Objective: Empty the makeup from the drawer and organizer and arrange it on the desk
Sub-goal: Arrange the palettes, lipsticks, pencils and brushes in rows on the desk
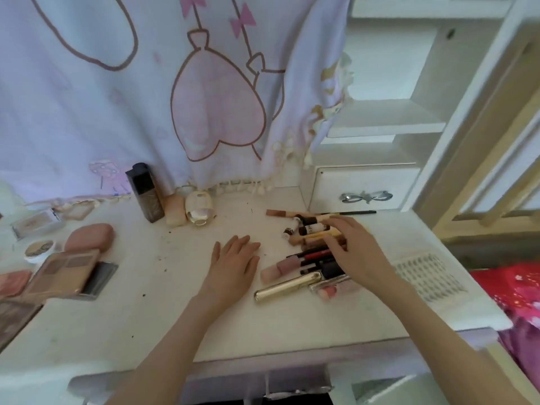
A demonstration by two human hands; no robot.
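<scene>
1. We see pale lettering on the dark tubes [311, 228] in the makeup pile [309, 258], but it is too blurred for us to read; no brand can be made out.
2. Both forearms reach forward over the white table [163, 305] from its near edge.
3. Our left hand [233, 266] lies flat, fingers spread, palm down on the table just left of the pile, holding nothing.
4. Our right hand [355, 248] rests on top of the pile, fingers loosely splayed over the tubes, without closing around any of them.
5. A gold tube [287, 286] lies at the pile's near edge.

Heart-print cloth [146, 92] behind; red fabric [514, 290] rt.
</scene>
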